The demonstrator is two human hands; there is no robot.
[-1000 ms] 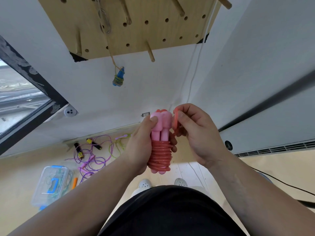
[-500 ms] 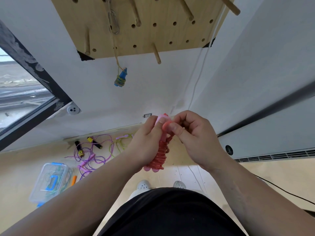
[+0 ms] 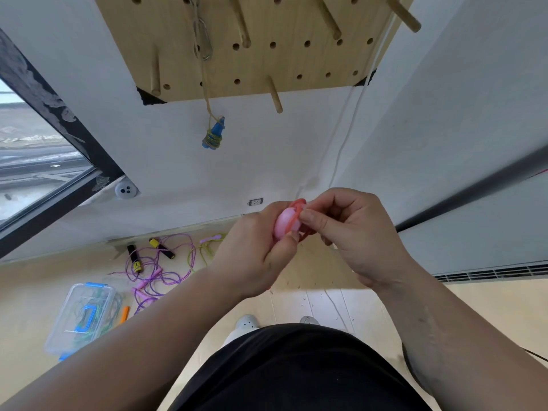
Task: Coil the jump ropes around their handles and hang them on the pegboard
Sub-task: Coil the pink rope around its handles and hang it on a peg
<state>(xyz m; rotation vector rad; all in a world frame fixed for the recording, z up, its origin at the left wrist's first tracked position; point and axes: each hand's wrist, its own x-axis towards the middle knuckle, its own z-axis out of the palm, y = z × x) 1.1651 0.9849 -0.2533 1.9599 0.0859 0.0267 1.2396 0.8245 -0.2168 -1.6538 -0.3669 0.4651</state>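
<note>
Centre frame: left hand (image 3: 255, 256) grips the pink handles (image 3: 283, 222), now tipped end-on; right hand (image 3: 353, 232) pinches the red rope (image 3: 297, 216) across them, probably securing the coil.

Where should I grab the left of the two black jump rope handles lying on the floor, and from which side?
Pinch the left black cylindrical handle across its bare half nearest the wall, coming straight down from above. It lies flat on the pale floor, and tangled purple cord crowds its other, yellow-banded end.

Pegs (image 3: 275, 94) and a hung rope (image 3: 214, 137) crowd the pegboard (image 3: 290, 59).
</note>
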